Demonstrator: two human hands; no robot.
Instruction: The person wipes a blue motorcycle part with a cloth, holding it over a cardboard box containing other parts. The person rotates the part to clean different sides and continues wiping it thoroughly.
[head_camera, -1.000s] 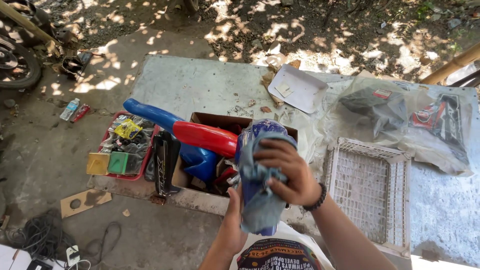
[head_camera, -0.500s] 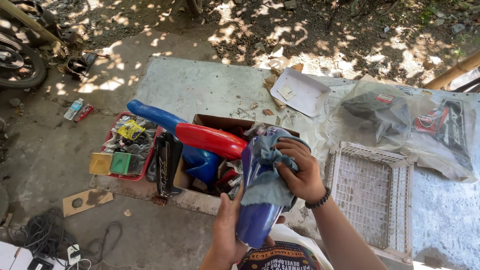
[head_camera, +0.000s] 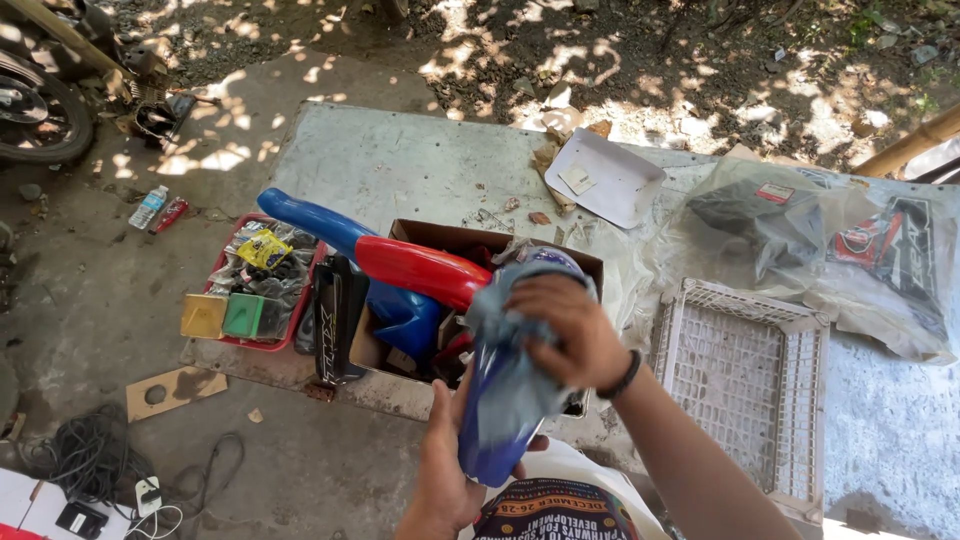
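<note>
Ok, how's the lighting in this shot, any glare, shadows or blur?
Head view: dappled tree shade across the ground and concrete slab; bright glare on the plastic bags; the right hand and cloth look slightly soft; straight edges bow a little towards the frame's borders.

This is an outdoor motorcycle repair yard: a concrete surface (head_camera: 400, 165) on dirt ground, a motorcycle wheel (head_camera: 35, 110), coloured plastic body panels (head_camera: 420, 270), a parts box (head_camera: 480, 245).

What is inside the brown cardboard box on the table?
The cardboard box holds a red plastic panel and a blue plastic panel, both sticking out. The right hand and cloth cover its right half, so the rest cannot be seen.
</note>
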